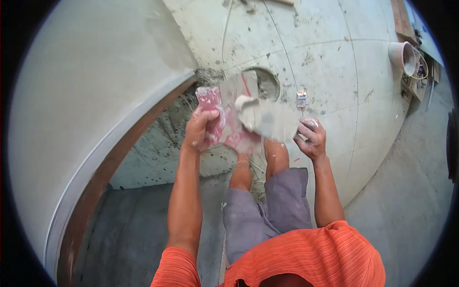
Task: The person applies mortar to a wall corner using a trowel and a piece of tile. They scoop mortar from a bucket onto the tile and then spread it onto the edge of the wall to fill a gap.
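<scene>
In my left hand (196,128) is a pink-red board (231,135), smeared with grey-white plaster, gripped at its left edge with my thumb on top. My right hand (311,138) is closed at the right end of a trowel (282,122) whose plate is coated in plaster and blurred. The trowel lies over the right part of the board, with a thick lump of plaster (245,102) at its left end. Whether trowel and board touch, I cannot tell. Just beyond the board is a round container of wet plaster (267,85), partly hidden by it.
A smooth plastered wall (95,86) curves along the left, with a brown strip (129,138) along its lower edge. On the splattered pale boards (330,71) lies a small box (301,99). A pinkish bucket (400,58) lies tilted at the far right beside cardboard (404,21).
</scene>
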`<state>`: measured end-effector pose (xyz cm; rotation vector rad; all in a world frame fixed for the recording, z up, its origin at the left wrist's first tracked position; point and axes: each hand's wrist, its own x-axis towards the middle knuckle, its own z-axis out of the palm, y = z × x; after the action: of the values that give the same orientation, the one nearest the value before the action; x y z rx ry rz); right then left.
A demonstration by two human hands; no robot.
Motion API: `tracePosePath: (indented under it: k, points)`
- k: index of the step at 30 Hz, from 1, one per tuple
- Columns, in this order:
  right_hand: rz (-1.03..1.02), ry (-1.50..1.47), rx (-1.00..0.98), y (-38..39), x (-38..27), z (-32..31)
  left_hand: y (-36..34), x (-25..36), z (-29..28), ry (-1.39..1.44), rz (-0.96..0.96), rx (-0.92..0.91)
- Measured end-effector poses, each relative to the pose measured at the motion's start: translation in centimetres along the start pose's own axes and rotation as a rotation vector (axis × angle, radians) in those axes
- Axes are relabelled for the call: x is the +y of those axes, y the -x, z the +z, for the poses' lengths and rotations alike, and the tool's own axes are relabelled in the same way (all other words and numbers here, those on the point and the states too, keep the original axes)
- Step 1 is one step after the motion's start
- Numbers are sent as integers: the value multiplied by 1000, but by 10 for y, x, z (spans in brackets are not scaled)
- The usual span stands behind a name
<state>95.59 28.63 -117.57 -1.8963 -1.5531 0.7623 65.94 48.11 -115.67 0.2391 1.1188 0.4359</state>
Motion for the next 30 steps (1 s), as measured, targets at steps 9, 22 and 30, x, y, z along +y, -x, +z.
tracePosePath:
  k: [9, 22, 30]
  points:
    - [-214, 34, 367, 82, -426, -388, 575, 213, 256, 80, 367, -284]
    - [-175, -484, 53, 406, -988, -551, 1199, 174, 160, 154, 604, -172]
    - [-368, -156, -83, 494, -1154, -503, 1343, 119, 44, 286, 930, -6]
